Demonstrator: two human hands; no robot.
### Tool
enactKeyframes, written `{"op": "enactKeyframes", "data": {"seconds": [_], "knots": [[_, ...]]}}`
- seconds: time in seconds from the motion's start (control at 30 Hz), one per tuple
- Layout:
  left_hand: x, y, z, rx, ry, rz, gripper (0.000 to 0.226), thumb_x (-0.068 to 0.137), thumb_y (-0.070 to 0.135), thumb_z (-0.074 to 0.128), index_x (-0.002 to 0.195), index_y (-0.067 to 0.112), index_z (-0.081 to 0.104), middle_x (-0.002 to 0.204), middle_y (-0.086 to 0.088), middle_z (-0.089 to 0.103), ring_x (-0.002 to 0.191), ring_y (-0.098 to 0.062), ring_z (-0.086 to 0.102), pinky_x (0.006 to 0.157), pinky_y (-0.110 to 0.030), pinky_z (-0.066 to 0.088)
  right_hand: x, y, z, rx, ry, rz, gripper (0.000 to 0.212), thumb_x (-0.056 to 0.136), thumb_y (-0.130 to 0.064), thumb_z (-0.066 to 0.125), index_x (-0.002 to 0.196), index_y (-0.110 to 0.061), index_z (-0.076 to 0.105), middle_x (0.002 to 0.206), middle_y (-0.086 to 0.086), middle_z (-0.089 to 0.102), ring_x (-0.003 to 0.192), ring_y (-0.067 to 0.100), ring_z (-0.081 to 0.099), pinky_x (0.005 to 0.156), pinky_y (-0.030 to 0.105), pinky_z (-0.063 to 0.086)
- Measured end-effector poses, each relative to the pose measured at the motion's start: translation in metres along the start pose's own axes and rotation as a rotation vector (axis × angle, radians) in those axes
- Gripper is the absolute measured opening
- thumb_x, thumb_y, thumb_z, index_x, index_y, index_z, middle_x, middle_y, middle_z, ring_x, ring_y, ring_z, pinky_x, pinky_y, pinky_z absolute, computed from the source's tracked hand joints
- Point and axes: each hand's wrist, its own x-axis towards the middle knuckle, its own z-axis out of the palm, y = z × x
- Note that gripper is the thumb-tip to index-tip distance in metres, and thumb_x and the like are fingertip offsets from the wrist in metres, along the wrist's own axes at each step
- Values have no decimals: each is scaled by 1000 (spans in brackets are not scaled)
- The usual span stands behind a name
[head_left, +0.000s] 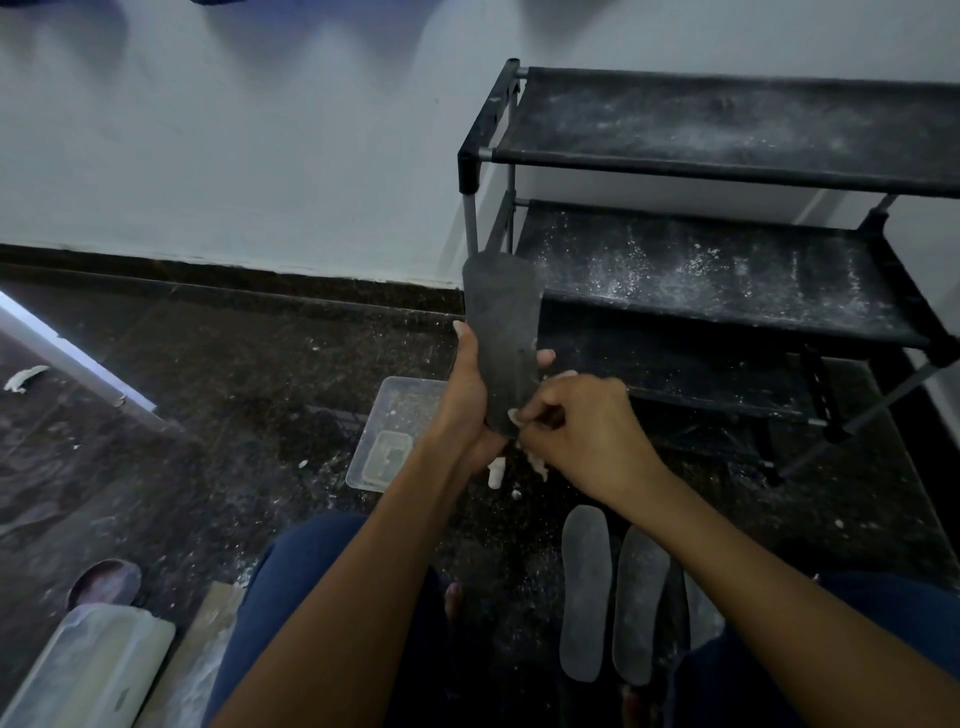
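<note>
A dark grey insole (501, 322) stands upright in front of me. My left hand (470, 400) grips it from the left, thumb along its left edge and fingertips showing past its right edge. My right hand (576, 421) pinches the insole's lower end with curled fingers; something white shows below these fingers, too small to identify. Two more grey insoles (586, 592) (640, 603) lie side by side on the floor beneath my right forearm.
A dusty black shoe rack (727, 171) stands against the white wall at right. A clear plastic tray (395, 431) lies on the dark speckled floor (234, 389), with white crumbs around. A plastic container (88, 670) and a dark bowl (106, 582) sit at bottom left.
</note>
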Motion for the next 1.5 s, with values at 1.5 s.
{"op": "enactKeyframes", "data": {"seconds": [1.5], "knots": [[-5,2,6,5,28,-26,80,90,69,10,103,10,61,88,-10,68,84,-21,65,75,-35,53,17,-9,-5,-244,168,27,11,83,-14,62,80,-6,69,81,4,59,65,14,55,59,26,46]]}}
